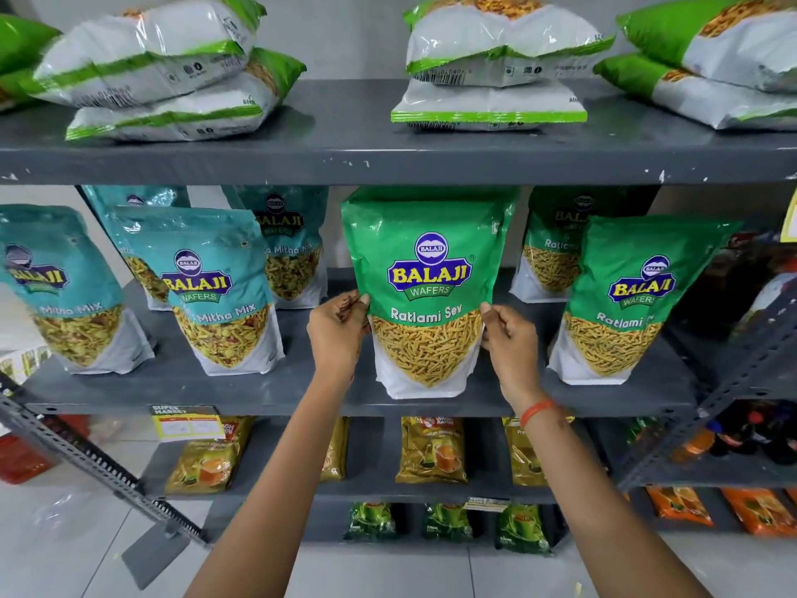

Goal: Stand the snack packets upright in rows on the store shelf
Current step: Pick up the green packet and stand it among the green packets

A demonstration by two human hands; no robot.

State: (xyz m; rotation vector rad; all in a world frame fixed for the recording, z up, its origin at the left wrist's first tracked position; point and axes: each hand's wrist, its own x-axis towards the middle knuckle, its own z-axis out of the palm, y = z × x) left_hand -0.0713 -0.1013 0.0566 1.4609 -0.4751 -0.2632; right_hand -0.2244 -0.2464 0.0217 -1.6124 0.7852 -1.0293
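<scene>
A green Ratlami Sev packet [429, 269] stands upright at the front of the grey middle shelf [267, 390]. My left hand [338, 334] pinches its left edge and my right hand [509, 338] pinches its right edge, both at mid-height. To its right stands another green Ratlami Sev packet [634, 295], with a third [556, 248] behind it. Left of my hands, teal Mitha Mix packets [215, 291] [56, 287] stand in front, with two more [293, 243] behind.
The top shelf [345, 161] carries green-and-white packets lying flat in stacks [151, 66] [496, 62]. Lower shelves hold yellow tea packets [431, 451] and dark green packets [448, 522]. A side rack of bottles [742, 433] stands at right. A slotted metal rail [99, 463] leans at lower left.
</scene>
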